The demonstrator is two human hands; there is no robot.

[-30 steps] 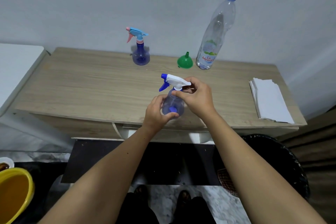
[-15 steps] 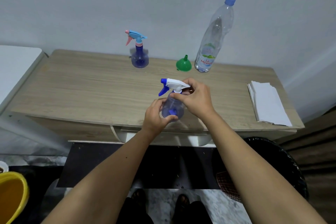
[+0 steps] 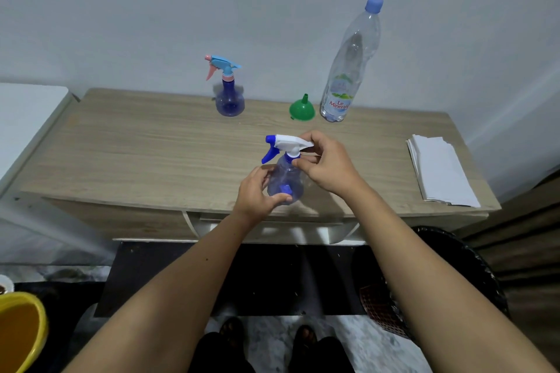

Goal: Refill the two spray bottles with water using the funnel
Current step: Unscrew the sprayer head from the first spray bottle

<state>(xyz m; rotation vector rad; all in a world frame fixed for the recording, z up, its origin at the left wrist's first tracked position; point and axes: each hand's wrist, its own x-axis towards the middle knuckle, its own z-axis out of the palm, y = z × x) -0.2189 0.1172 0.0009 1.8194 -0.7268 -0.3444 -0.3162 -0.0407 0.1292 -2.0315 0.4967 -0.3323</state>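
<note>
left hand (image 3: 257,194) grips near spray bottle (image 3: 285,182) body; right hand (image 3: 327,163) pinches collar under white trigger head (image 3: 289,142). brace body on bench (image 3: 136,145), twist collar only, lift head straight.

Both bare arms reach out from the near edge toward the middle. The left hand (image 3: 257,192) curls its fingers and thumb around the round body of a spray bottle (image 3: 285,179). The right hand (image 3: 325,165) is just past it, a bit to the right, with fingers bent, pinching the white spray head (image 3: 291,144) at the neck.
</note>
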